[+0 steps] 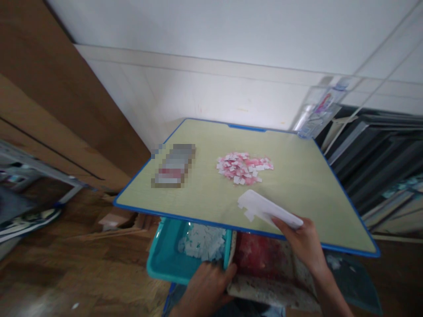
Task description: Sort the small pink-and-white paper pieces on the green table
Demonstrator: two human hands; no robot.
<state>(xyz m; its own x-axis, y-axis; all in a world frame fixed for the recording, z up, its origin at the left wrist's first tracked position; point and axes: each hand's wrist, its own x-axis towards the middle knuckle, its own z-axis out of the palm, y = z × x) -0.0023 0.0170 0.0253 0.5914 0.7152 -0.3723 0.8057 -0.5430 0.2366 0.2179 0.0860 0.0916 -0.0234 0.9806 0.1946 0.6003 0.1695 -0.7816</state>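
Observation:
My right hand (302, 242) grips a white, folded-looking sheet (271, 209) low over the near edge of a pale yellow folding table (198, 198). The sheet's left end is ragged, with small squares there. Beyond it lies a heap of small pink and white paper-like pieces (236, 167). Below the table edge, my left hand (208, 286) is closed where a teal basin (165, 264) meets a red-stained, off-white tray (264, 284). Its thumb rests at the tray's rim, with the other fingers on the basin side. Small white pieces (203, 242) lie inside the basin.
A blurred-out flat object (175, 165) lies on the table's left. A clear plastic bottle (322, 110) stands at the back right corner. Dark flat panels (380, 149) lean at the right. Cardboard (119, 220) lies on the wooden floor, and a white wall (231, 92) borders the table.

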